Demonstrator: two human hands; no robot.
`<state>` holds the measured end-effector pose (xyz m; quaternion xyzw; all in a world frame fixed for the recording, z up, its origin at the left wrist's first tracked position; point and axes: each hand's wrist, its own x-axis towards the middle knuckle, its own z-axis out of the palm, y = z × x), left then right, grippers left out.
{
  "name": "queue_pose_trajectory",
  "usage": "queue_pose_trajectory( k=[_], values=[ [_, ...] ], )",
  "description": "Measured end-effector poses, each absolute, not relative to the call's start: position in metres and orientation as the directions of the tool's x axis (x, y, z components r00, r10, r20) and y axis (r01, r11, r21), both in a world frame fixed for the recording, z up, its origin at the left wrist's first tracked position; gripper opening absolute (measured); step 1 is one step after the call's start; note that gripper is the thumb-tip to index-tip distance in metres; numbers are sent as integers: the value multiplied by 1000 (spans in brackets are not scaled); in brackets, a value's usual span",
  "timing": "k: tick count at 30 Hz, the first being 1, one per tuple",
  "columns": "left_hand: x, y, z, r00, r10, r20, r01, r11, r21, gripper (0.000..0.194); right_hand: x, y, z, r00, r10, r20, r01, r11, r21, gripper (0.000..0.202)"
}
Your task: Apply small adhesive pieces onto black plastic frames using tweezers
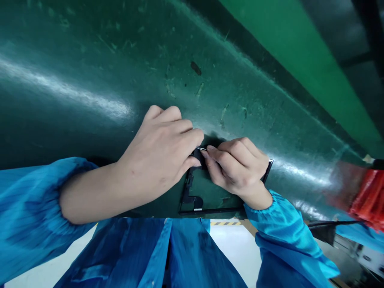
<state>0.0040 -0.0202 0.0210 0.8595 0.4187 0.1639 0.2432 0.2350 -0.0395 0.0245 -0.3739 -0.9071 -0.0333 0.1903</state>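
A thin black rectangular frame point(186, 197) lies on the green work surface, close to its near edge. My left hand point(168, 144) is closed, with thumb and index finger pinching at the frame's far left corner. Just right of it, my right hand point(240, 164) is closed in a pinch on the far side of the frame and covers much of its right half. A thin shiny line shows between the fingertips of both hands; whether it is the frame's edge or a separate strip, I cannot tell. A small white patch point(198, 209) marks the frame's near left corner.
The green work surface point(90, 80) is scuffed, with a dark mark point(196, 68) beyond my hands. A raised ledge runs diagonally along the far right. Red plastic-looking material point(367, 198) lies at the right edge, near a dark cable point(333, 222).
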Motion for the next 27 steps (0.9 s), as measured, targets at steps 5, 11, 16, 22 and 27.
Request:
queue_pose_trajectory(
  k=[5, 11, 16, 22, 27],
  values=[
    [4, -20, 21, 598, 798, 68, 642, -529, 555, 25, 236, -37, 24, -675, 640, 366, 655, 749, -101, 11],
    [4, -20, 20, 589, 803, 86, 647, -533, 546, 22, 238, -38, 19, -669, 624, 403, 643, 759, -108, 12],
    [4, -20, 21, 594, 799, 92, 640, -539, 548, 22, 238, -39, 20, -656, 622, 428, 668, 742, -54, 14],
    [4, -20, 21, 596, 800, 72, 644, -530, 552, 25, 235, -38, 24, -663, 643, 384, 684, 729, -39, 15],
    [5, -19, 21, 594, 802, 68, 646, -525, 554, 23, 235, -38, 25, -670, 639, 378, 676, 735, -43, 12]
  ],
)
